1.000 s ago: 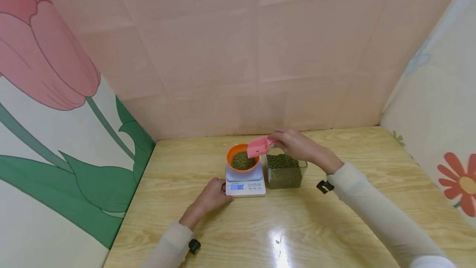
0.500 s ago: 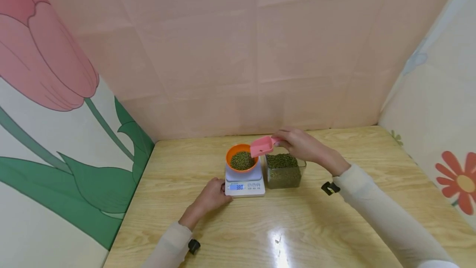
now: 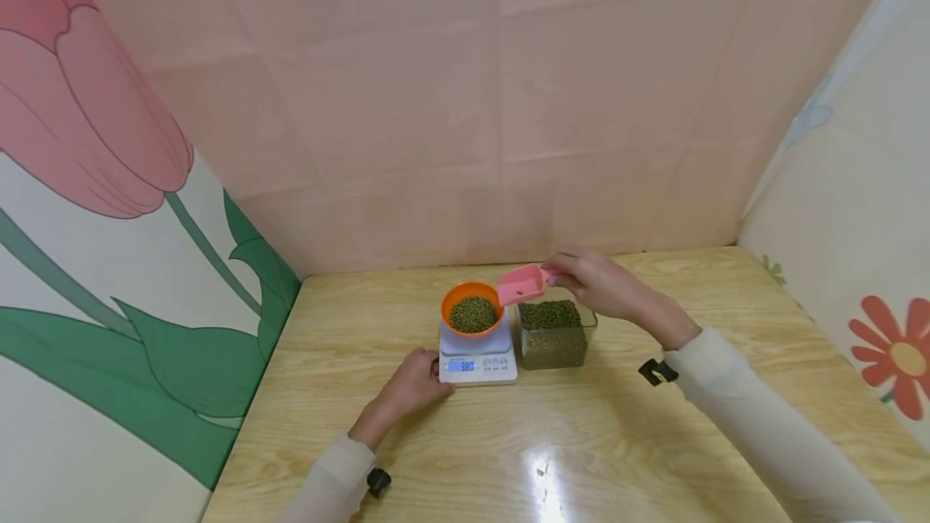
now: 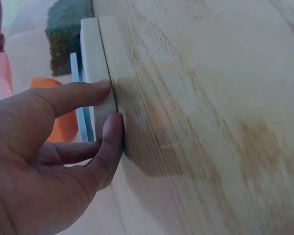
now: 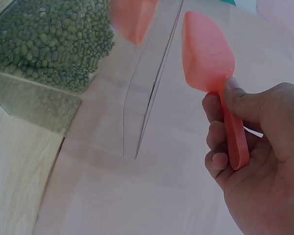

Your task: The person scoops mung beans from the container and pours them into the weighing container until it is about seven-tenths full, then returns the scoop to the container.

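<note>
My right hand (image 3: 599,285) grips the handle of a pink scoop (image 3: 521,285), with fingers wrapped round it in the right wrist view. The scoop hangs above the gap between an orange bowl (image 3: 450,297) and a clear container (image 3: 555,353); one or two dark specks lie in it. Green mung beans (image 3: 472,315) partly fill the bowl, which stands on a white kitchen scale (image 3: 479,376) with a lit display. At the scale's front left corner, my left hand (image 3: 412,384) holds its edge between thumb and bent fingers. More mung beans (image 5: 44,44) fill much of the container.
Everything stands on a wooden table (image 3: 349,313), near a pink-covered back wall (image 3: 407,144). A few small bits (image 3: 541,472) lie by the bright reflection at the front. Flower-printed panels (image 3: 806,208) flank the table.
My right hand and the scoop have moved right, away from over the bowl toward the container. The left hand, the scale and its display stay as they were.
</note>
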A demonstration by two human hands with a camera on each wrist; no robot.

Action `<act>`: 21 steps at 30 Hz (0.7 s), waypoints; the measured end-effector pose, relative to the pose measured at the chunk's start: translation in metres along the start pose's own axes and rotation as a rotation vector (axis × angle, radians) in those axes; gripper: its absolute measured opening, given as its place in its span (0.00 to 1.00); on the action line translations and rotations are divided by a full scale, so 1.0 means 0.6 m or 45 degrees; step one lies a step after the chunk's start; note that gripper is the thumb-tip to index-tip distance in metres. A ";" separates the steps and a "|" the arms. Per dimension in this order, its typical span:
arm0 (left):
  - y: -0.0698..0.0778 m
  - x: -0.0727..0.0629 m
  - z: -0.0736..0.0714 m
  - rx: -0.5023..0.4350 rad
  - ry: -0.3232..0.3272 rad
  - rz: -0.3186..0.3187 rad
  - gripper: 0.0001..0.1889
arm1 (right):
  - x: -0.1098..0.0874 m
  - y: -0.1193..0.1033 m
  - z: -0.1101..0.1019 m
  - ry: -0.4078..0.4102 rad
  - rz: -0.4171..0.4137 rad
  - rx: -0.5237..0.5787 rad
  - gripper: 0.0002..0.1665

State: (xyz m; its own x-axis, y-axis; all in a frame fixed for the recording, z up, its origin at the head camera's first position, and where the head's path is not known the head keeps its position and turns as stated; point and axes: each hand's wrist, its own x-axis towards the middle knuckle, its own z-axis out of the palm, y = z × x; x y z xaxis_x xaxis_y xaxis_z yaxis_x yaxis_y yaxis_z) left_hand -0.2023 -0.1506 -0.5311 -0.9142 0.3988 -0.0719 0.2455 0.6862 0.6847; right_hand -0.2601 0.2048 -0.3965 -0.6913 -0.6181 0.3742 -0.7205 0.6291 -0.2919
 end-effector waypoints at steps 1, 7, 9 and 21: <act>0.000 0.000 0.000 -0.001 0.001 0.008 0.19 | -0.001 0.000 -0.001 0.000 0.000 0.001 0.12; -0.002 -0.001 0.000 -0.001 0.008 0.018 0.20 | -0.014 0.001 -0.008 -0.003 0.039 -0.004 0.14; -0.002 -0.001 0.000 0.005 0.008 0.017 0.20 | -0.020 0.003 -0.011 0.001 0.051 -0.008 0.15; -0.003 0.001 0.002 0.037 0.011 0.027 0.19 | -0.056 0.023 -0.034 -0.030 0.170 -0.023 0.14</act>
State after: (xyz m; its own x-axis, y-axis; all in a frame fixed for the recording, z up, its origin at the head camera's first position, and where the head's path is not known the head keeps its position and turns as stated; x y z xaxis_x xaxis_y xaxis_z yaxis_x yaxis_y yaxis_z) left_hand -0.2029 -0.1513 -0.5332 -0.9115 0.4082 -0.0513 0.2738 0.6949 0.6649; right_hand -0.2456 0.2436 -0.3951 -0.7824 -0.5388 0.3124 -0.6208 0.7150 -0.3216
